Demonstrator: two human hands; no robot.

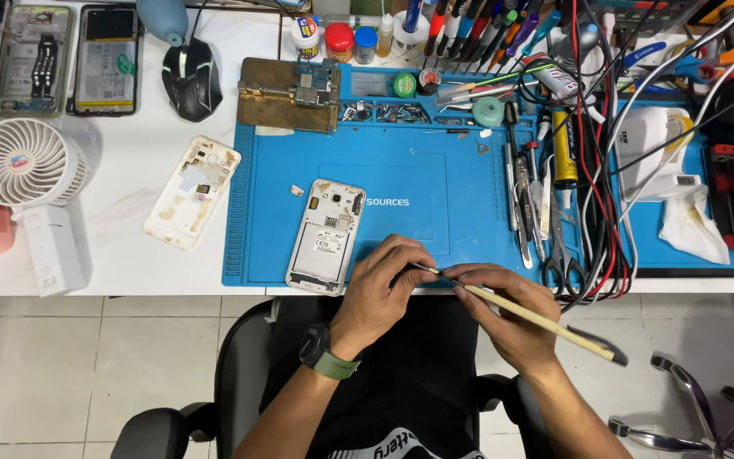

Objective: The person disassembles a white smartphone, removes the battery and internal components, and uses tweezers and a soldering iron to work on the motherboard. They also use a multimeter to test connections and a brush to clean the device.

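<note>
My right hand [503, 310] holds a thin beige-handled tool [524, 316] that slants down to the right, its dark end near the chair. My left hand [384, 285], with a green-strapped watch on the wrist, pinches the tool's metal tip between its fingers. Both hands hover at the front edge of a blue work mat [435, 183]. Just left of my left hand lies an opened white phone body [326, 236], back side up, on the mat. A separate white phone back cover [192, 191] rests on the white table beside the mat.
A metal holder with a circuit board [290, 93] sits at the mat's top left. Tweezers, scissors [561, 255] and red and black cables crowd the right side. A small white fan [23, 166], a mouse [192, 78] and two opened phones [70, 58] lie at left.
</note>
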